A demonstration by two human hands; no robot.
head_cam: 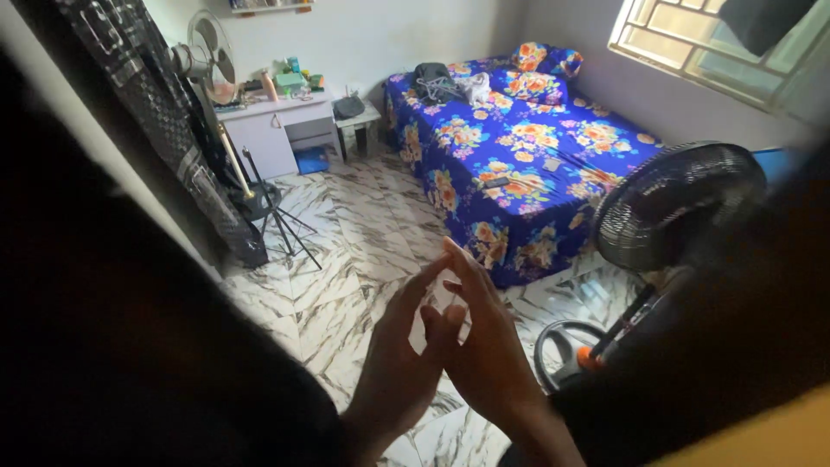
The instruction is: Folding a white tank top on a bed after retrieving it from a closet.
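The floor (346,259) was white tile veined with grey, and it filled the middle of a small bedroom. At the far right stood a bed (519,164) under a blue cover with orange flowers, two matching pillows (540,73) at its far end. A white desk (281,125) with small things on it sat at the far left, a pale standing fan (207,60) and a black tripod (277,216) beside it. Near on the right, a black standing fan (674,203) leaned over its round base. In the near middle, the left hand (398,355) and the right hand (484,346) were raised together, palms touching, fingers outstretched and loosely spread, gripping nothing, just left of the black fan.
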